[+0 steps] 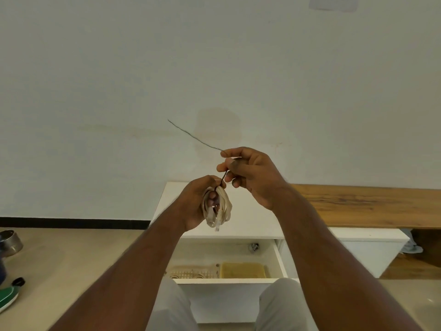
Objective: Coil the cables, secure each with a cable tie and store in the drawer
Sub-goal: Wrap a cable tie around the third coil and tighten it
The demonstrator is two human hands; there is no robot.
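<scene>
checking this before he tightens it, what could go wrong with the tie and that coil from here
The right hand only pinches the thin black cable tie partway along, so it might slip free. The left hand grips the coiled beige ethernet cable loosely; loops could spring apart. If dropped, it may miss the open drawer below.

— What sort of place is shown here?

— A plain indoor room, likely a home or a simple office; which of the two cannot be told. A bare white wall (214, 68) is seen, stained in places, with a printed paper notice (333, 2) stuck high on it.

— And the furniture?

— A low white cabinet (238, 225) is set against the wall, its drawer (278, 254) pulled open, and a wooden bench top (372, 204) is laid beside it. A beige floor (71, 259) and a black skirting strip (71, 222) are visible, with a green shoe (8, 298) and a metal container (10, 241) left on the floor.
</scene>
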